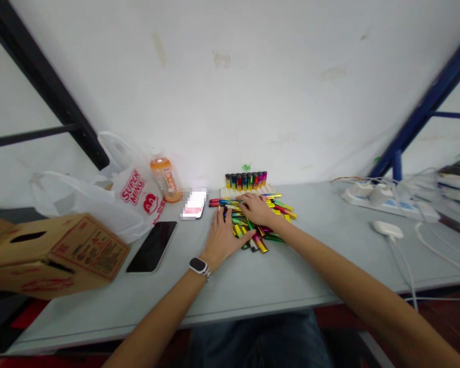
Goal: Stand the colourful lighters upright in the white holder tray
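A heap of shiny coloured lighters point(276, 208) lies on the grey table point(253, 276). My left hand point(224, 236), with a watch on its wrist, rests flat on the heap's left side, fingers spread. My right hand point(256, 207) lies over the top of the heap, its fingers curled on lighters there; what it grips is hidden. Behind the heap, a row of several lighters point(246, 180) stands upright in a white tray point(260, 190) against the wall.
A black phone point(152, 246) lies left of my hands, a second phone point(194, 203) further back. An orange bottle point(165, 178), a white plastic bag point(136, 197) and a cardboard box point(49, 254) stand at left. A power strip point(383, 202), a white charger point(387, 229) and cables occupy the right.
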Demonstrator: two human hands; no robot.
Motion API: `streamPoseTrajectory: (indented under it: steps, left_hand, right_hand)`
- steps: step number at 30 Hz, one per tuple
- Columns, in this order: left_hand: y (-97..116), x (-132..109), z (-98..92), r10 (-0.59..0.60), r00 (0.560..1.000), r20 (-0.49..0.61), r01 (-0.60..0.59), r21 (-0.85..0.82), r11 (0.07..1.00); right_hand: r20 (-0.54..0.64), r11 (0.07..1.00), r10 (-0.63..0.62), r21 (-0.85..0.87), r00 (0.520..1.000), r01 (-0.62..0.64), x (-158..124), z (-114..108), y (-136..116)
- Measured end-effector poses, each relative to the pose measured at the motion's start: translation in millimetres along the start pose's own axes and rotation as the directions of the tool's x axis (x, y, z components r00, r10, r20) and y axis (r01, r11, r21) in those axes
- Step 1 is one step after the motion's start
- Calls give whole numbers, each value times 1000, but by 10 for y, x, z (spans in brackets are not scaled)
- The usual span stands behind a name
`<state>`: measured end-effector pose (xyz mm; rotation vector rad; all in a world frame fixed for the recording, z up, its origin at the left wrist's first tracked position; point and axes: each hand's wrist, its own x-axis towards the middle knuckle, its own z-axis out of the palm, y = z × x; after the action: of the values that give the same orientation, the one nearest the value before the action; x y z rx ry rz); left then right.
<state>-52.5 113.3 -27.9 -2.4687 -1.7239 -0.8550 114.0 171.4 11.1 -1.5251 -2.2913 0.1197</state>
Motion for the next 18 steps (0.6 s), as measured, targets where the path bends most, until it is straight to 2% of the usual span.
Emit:
streamPoseTrajectory:
  steps: [3, 5, 8, 11, 15, 18]
  left_hand:
    - [61, 33, -74, -20, 997, -81, 22, 23, 999]
    - [114, 68, -144, -13, 991, -134, 17, 27, 999]
    - [223, 178, -194, 50, 991, -125, -49, 12, 999]
    - [348, 359, -131, 103, 989, -109, -108, -39, 993]
    - [444, 574, 8, 87, 986, -144, -111, -172, 979]
    - [418, 605, 32, 67, 981, -184, -119, -289, 950]
  right_hand:
    - [-72, 993, 99, -64, 992, -104, -42, -134, 228]
    - [-65, 977, 160, -129, 985, -168, -43, -232, 392]
    - [18, 959, 192, -217, 981, -184, 12, -370, 571]
    - [106, 949, 184, -277, 977, -149, 144, -477, 640]
    - [240, 951, 184, -289, 953, -111, 405, -532, 664]
    - [357, 963, 183, -252, 916, -94, 569, -525, 677]
